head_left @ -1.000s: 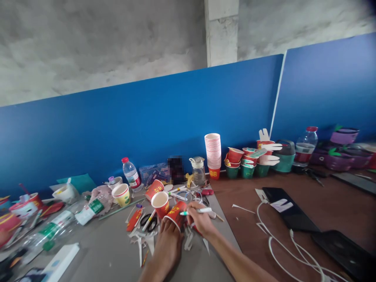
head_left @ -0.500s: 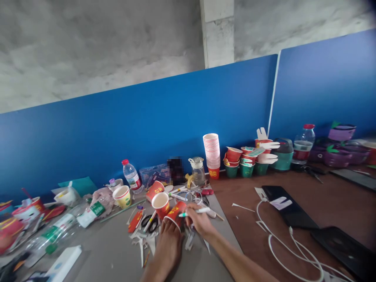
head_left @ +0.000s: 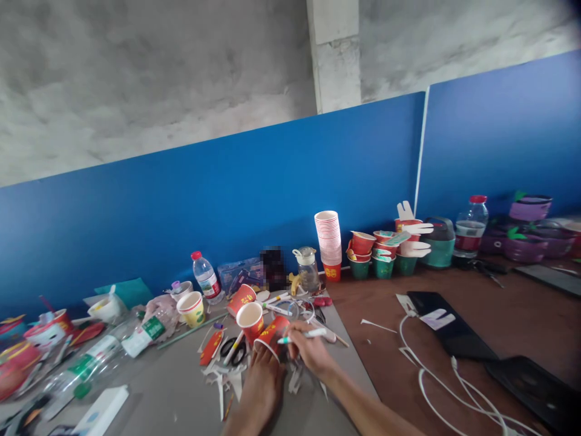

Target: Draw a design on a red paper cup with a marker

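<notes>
My left hand (head_left: 259, 384) grips a red paper cup (head_left: 273, 332) lying on its side on the grey mat (head_left: 163, 387), its mouth toward me. My right hand (head_left: 310, 351) is closed on a white marker with a green tip (head_left: 303, 335), and the tip touches the cup's side. A second red cup (head_left: 251, 319) stands upright just left of it. Black scissors (head_left: 233, 352) and white paper scraps (head_left: 223, 378) lie around my hands.
A tall stack of paper cups (head_left: 328, 239) and red and green cut cups (head_left: 379, 254) stand against the blue partition (head_left: 272, 200). Water bottles (head_left: 206, 277), a yellow cup (head_left: 191, 306) and crushed bottles (head_left: 95, 357) lie left. White cable (head_left: 436, 378) and dark tablets (head_left: 449, 333) lie right on the brown desk.
The view has drifted slightly; my hands, the cup and the marker stay in nearly the same place.
</notes>
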The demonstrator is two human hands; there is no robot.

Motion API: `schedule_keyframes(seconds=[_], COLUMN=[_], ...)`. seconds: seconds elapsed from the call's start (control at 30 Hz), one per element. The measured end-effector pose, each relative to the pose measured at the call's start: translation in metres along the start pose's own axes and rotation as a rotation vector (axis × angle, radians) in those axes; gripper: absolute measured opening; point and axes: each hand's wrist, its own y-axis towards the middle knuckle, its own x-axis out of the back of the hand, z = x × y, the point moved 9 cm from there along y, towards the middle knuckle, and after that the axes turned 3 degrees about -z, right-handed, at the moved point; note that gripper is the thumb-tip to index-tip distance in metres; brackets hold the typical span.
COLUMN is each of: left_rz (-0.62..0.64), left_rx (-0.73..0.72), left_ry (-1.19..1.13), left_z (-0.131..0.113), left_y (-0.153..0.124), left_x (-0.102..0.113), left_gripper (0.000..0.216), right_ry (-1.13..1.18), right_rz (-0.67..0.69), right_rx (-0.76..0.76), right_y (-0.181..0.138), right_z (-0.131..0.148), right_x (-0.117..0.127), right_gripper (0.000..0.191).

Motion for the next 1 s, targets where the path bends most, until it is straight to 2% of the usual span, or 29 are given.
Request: schedule_keyframes(seconds=[0.07,0.23,0.37,0.43,0.53,0.6,0.73,0.77,0.9,0.93,1.0], left_rz=[0.016,0.014,0.037,0.037,0.024,0.036,0.052,0.049,0.041,0.034,0.017], left_rx=[0.006,0.039,0.057,0.051,0.025,0.028,0.025,0.016,0.025,0.027,0.017], left_ry=[-0.023,-0.079,-0.101,-0.102,-0.099,-0.092,-0.086,-0.087,-0.069,-0.064,-0.063], left_z=[0.001,0.001,0.003,0.004,0.003,0.003,0.003,0.003,0.004,0.005,0.005], left_y=[0.000,0.003,0.002,0.002,0.003,0.003,0.003,0.003,0.002,0.002,0.002], left_x=[-0.001,0.003,0.001,0.001,0.002,0.002,-0.001,-0.001,-0.001,-0.001,0.000], left_gripper=[0.031,0.043,0.035,0.033,0.040,0.042,0.032,0.032,0.038,0.040,0.038], right_ry=[0.019,-0.021,0.002,0.007,-0.013,-0.033,-0.036,-0.034,-0.042,-0.046,-0.046], right_rz=[0.068,-0.135,0.013,0.035,-0.105,-0.139,0.029,0.033,-0.154,-0.178,-0.136], right_rx=[-0.020,0.017,-0.003,0.001,0.012,0.011,0.028,0.038,0.020,0.012,0.007], right_y=[-0.003,-0.001,-0.002,-0.003,0.000,0.001,-0.004,-0.005,-0.002,-0.002,-0.002], right_z=[0.000,0.006,0.001,0.000,0.002,0.003,0.004,0.005,0.004,0.003,0.001], right_x=[-0.010,0.012,-0.005,-0.008,0.006,0.011,-0.010,-0.012,0.008,0.010,0.005], right_gripper=[0.019,0.019,0.017,0.017,0.016,0.017,0.017,0.018,0.019,0.019,0.018])
